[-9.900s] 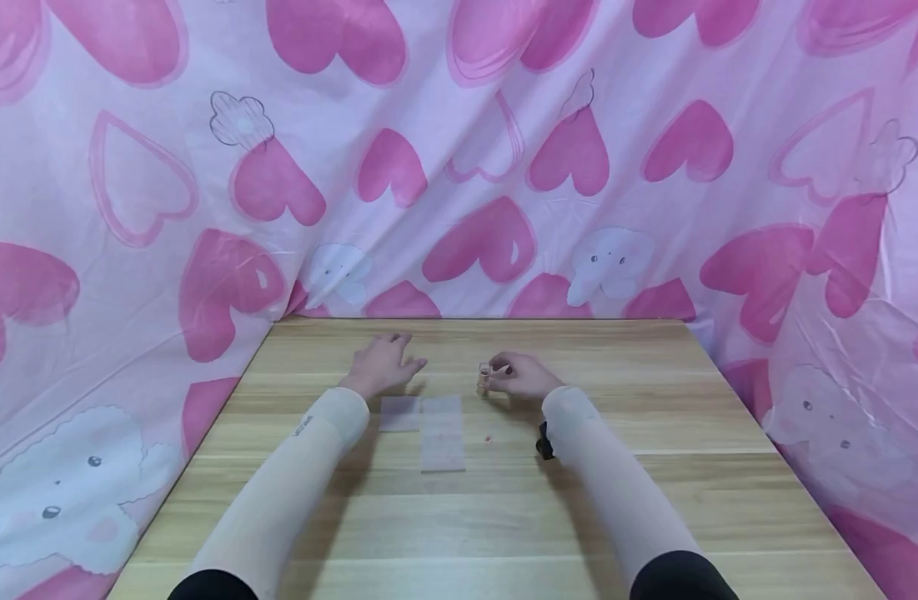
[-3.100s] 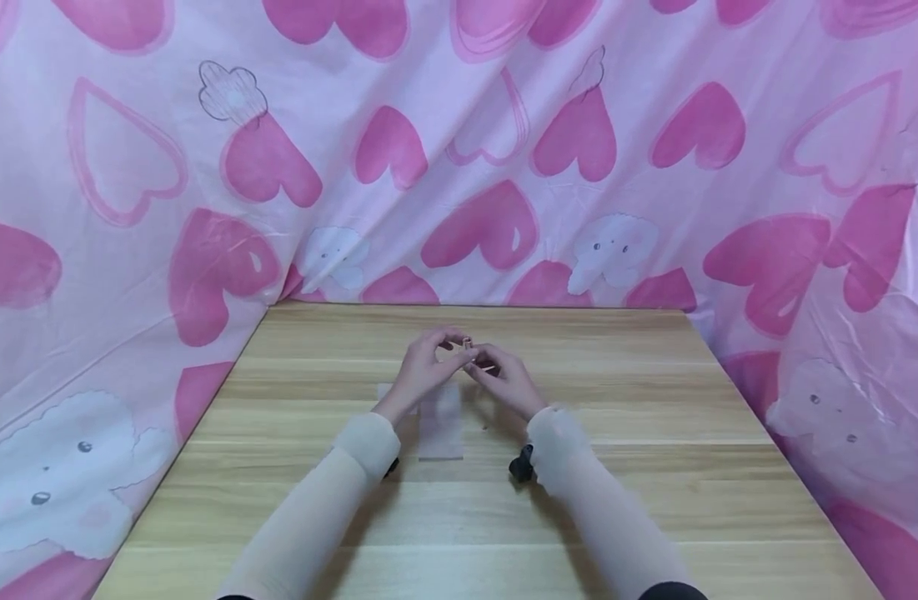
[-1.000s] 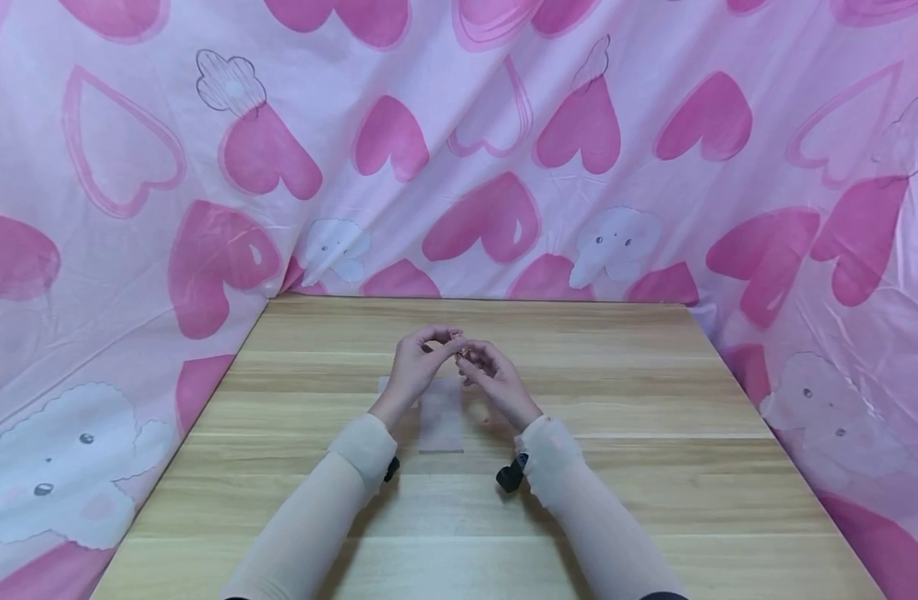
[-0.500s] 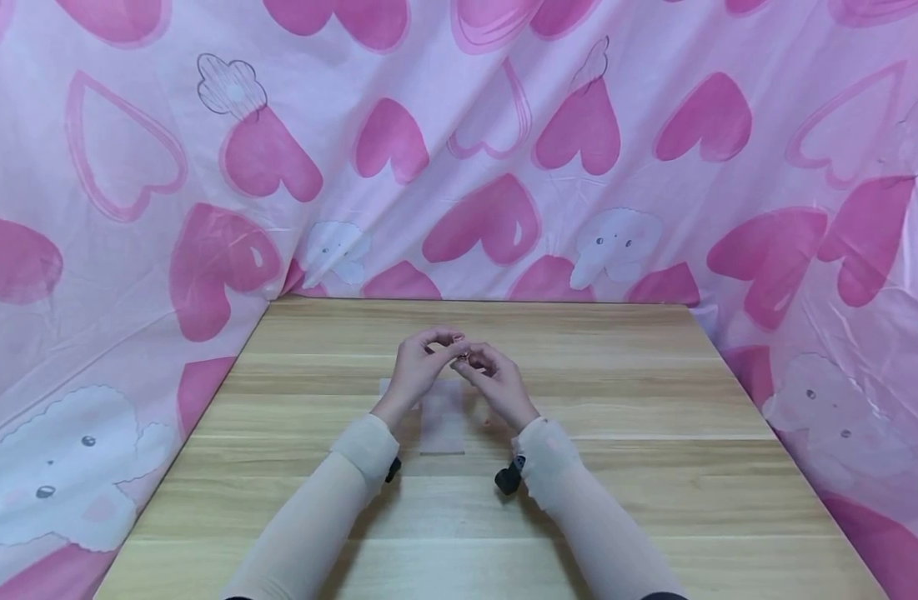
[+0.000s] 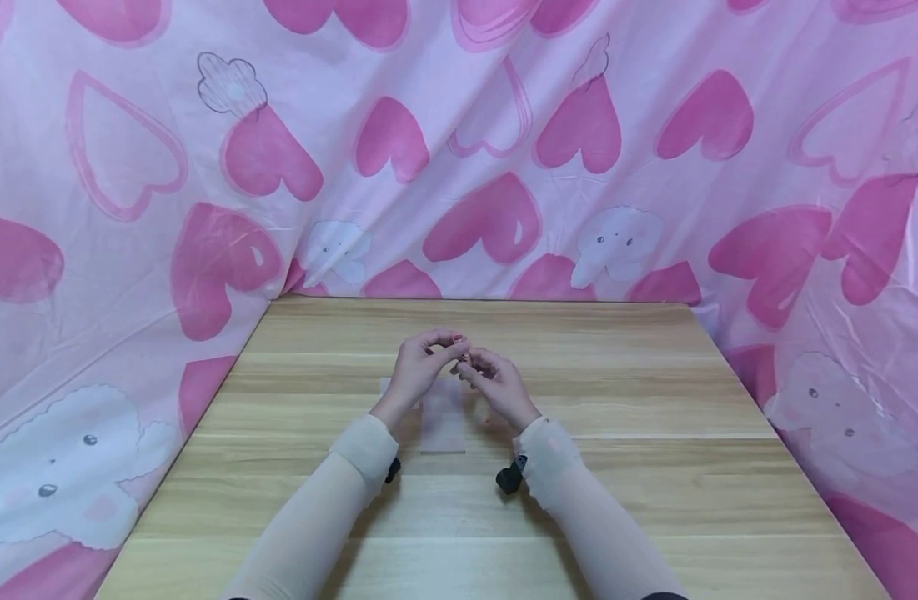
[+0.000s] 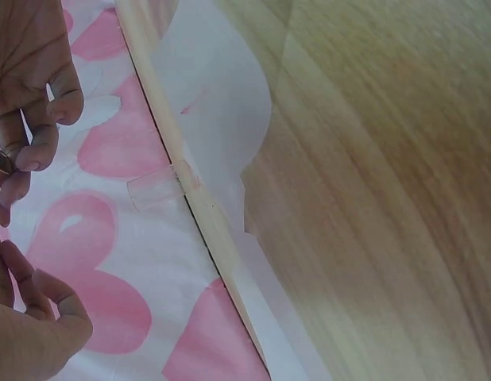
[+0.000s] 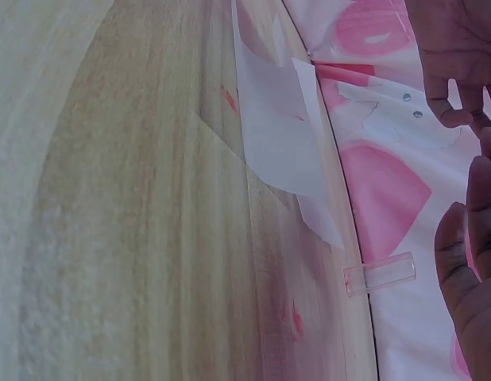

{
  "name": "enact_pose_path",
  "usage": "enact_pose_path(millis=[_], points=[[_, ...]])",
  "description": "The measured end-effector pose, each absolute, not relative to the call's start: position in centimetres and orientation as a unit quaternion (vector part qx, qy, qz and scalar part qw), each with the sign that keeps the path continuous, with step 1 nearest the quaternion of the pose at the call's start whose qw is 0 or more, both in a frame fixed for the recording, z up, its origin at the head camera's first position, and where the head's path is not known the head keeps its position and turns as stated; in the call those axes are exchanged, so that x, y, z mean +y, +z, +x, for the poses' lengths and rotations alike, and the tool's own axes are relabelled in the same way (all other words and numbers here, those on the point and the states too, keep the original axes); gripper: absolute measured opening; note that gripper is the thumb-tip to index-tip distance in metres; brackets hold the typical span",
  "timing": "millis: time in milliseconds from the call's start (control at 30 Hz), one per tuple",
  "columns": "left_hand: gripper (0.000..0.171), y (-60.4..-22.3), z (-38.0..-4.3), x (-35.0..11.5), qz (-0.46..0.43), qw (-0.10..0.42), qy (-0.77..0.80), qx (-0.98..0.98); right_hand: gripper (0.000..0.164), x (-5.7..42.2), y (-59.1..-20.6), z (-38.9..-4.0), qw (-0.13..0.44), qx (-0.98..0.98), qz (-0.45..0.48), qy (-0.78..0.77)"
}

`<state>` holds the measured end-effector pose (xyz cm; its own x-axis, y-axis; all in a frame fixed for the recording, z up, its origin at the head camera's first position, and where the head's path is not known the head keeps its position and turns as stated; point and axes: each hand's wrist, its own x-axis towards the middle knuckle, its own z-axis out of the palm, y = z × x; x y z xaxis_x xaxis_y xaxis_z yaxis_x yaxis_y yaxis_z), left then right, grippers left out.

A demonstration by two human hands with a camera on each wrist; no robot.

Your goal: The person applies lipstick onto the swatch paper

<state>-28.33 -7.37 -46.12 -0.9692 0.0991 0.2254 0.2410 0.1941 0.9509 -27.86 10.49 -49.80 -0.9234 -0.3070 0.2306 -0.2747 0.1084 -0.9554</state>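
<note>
In the head view my left hand (image 5: 417,367) and right hand (image 5: 504,387) meet above the table, fingertips nearly together. Thumb and fingers of both pinch a small reddish-gold thing (image 5: 462,357); its kind I cannot tell, as fingers cover most of it. The left wrist view shows a dark round end with a gold rim (image 6: 1,163) at the right hand's fingers. A short clear tube (image 6: 154,188) appears in both wrist views, overlapping the table's far edge. Behind the wrists lies a translucent whitish sheet (image 5: 442,425), a second sheet (image 5: 384,385) partly hidden beside it.
A tiny red speck (image 5: 486,422) lies on the wooden table (image 5: 616,483) right of the sheets. Pink heart-patterned cloth (image 5: 481,221) hangs behind and at both sides. A black camera (image 5: 509,477) sits under the right wrist.
Long before, the left hand was spread above the sheets and the right held the small thing alone. The hands have since come together around it; lately the right fingers shifted slightly downward.
</note>
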Motion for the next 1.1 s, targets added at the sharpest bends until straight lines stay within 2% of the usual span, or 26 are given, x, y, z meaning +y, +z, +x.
enact_pose_path(millis=[167, 367, 533, 733, 1100], points=[[0.025, -46.12, -28.37, -7.52, -0.118, 0.035, -0.632, -0.765, 0.033, 10.57, -49.9, -27.85, 0.046, 0.732, -0.226, -0.641], [0.029, -46.1, -28.37, -7.63, -0.114, 0.034, -0.636, -0.762, 0.029, 10.64, -49.67, -27.65, 0.077, 0.706, -0.236, -0.663], [0.028, -46.15, -28.35, -7.68, -0.117, 0.052, -0.637, -0.76, 0.035, 10.48, -49.78, -27.66, 0.049, 0.713, -0.205, -0.669], [0.025, -46.17, -28.27, -7.72, -0.118, 0.063, -0.636, -0.76, 0.03, 10.26, -49.83, -27.64, 0.015, 0.727, -0.198, -0.658], [0.02, -45.98, -28.03, -7.78, -0.104, 0.039, -0.633, -0.766, 0.034, 10.46, -49.63, -27.41, 0.041, 0.738, -0.198, -0.644]])
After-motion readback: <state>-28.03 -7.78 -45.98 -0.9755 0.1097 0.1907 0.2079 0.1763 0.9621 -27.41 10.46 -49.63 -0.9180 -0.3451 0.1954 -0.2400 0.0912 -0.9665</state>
